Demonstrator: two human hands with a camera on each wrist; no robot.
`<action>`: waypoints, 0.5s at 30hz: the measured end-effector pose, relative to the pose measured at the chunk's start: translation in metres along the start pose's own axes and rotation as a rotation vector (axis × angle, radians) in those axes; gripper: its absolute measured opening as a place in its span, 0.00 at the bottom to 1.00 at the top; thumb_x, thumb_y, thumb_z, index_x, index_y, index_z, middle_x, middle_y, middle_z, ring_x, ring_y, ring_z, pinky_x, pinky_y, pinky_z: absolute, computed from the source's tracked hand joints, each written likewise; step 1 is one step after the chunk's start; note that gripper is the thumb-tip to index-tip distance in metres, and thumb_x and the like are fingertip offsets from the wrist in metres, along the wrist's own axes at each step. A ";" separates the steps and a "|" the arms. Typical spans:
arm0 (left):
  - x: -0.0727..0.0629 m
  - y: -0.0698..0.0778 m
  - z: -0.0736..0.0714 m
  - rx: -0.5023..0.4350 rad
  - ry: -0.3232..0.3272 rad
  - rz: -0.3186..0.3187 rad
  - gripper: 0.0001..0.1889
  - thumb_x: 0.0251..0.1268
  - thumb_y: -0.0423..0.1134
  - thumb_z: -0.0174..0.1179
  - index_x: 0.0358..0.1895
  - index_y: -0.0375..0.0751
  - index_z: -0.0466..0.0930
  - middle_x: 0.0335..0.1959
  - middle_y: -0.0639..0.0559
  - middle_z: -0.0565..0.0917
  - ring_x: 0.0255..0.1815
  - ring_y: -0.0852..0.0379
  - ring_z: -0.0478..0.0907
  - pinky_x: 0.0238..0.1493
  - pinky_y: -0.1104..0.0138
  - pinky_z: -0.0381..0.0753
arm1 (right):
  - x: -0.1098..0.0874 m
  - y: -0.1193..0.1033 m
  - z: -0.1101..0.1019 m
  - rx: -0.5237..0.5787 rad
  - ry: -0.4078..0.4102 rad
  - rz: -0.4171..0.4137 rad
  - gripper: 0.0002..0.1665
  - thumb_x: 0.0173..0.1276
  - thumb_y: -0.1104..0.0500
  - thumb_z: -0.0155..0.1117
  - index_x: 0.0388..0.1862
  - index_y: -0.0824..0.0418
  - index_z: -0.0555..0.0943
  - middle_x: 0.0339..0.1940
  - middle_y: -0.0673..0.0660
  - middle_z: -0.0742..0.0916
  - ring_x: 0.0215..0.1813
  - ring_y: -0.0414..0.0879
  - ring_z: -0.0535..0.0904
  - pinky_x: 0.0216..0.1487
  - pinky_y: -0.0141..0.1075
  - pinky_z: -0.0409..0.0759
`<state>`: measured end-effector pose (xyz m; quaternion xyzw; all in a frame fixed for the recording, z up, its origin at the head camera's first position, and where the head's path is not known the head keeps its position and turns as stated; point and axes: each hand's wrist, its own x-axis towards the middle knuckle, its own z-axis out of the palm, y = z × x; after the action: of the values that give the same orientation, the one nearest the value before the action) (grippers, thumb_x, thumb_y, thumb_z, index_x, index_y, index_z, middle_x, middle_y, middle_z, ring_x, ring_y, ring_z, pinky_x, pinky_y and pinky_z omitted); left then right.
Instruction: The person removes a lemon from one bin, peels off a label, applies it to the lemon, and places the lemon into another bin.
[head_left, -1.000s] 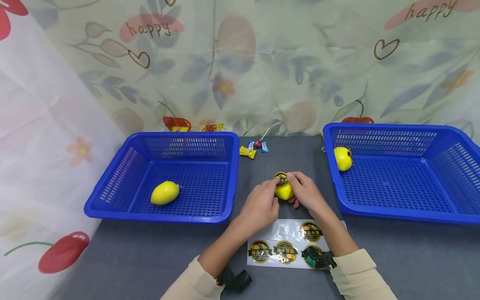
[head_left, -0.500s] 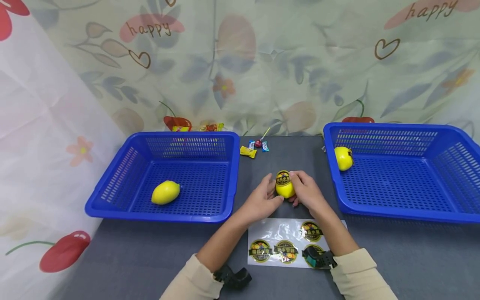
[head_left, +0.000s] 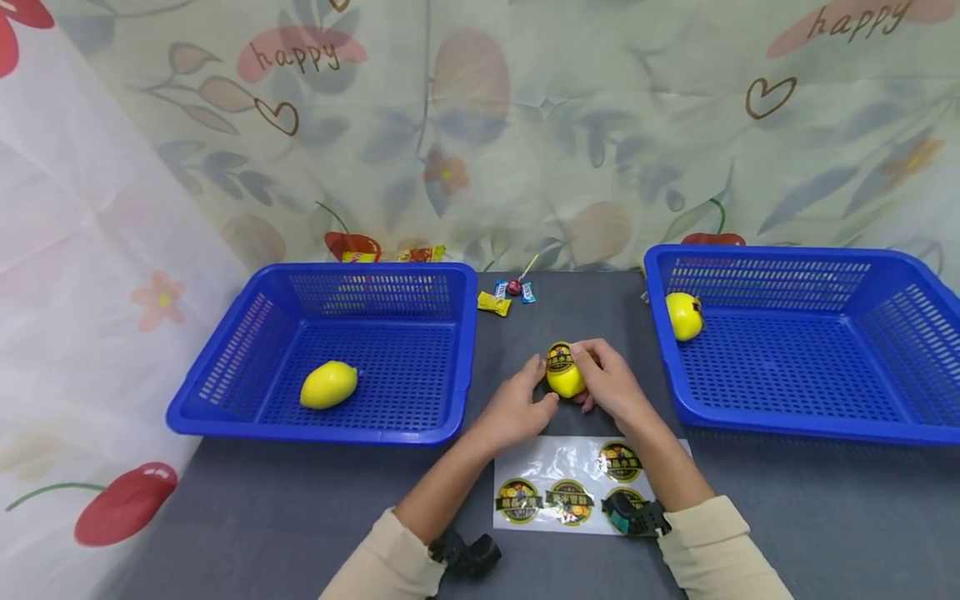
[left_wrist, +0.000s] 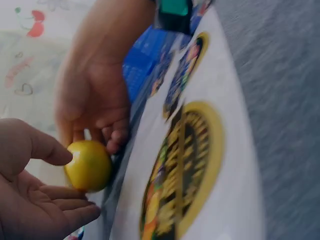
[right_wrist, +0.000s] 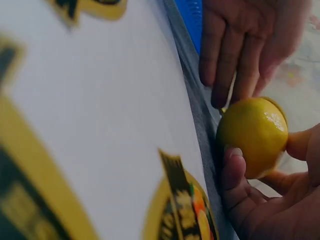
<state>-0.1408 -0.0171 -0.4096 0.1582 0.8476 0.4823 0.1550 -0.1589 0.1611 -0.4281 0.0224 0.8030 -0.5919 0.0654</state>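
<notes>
A yellow lemon (head_left: 564, 382) with a round black-and-gold fruit sticker (head_left: 560, 358) on it is held just above the table, behind the sticker sheet. My right hand (head_left: 611, 379) grips the lemon from the right, its thumb near the sticker's edge. From the left, my left hand (head_left: 517, 408) reaches to the lemon with fingers and thumb apart. In the right wrist view the left hand's fingers (right_wrist: 237, 62) are straight beside the lemon (right_wrist: 252, 135). The left wrist view has the left thumb at the fruit; whether it touches is unclear. The sticker sheet (head_left: 551, 457) lies below the hands.
One lemon (head_left: 328, 385) lies in the left blue basket (head_left: 322, 433). Another lemon (head_left: 684, 317), with a dark mark on it, sits against the left wall of the right blue basket (head_left: 810, 429). Wrapped candies (head_left: 494, 304) and a lollipop (head_left: 514, 287) lie at the back.
The left hand's fingers pressed at the sticker a second ago; they then drew back and spread beside the lemon. The right hand has kept its grip, nearly still.
</notes>
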 end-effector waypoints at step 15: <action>0.004 -0.005 -0.007 -0.031 -0.013 -0.046 0.35 0.74 0.36 0.53 0.78 0.29 0.51 0.73 0.38 0.67 0.69 0.43 0.70 0.66 0.56 0.70 | -0.004 -0.022 -0.012 -0.492 0.034 -0.280 0.30 0.80 0.49 0.53 0.72 0.66 0.70 0.66 0.70 0.73 0.59 0.63 0.74 0.60 0.60 0.71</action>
<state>-0.1478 -0.0234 -0.4104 0.1392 0.8425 0.4905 0.1738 -0.1582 0.1661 -0.4028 -0.0955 0.9188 -0.3820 -0.0272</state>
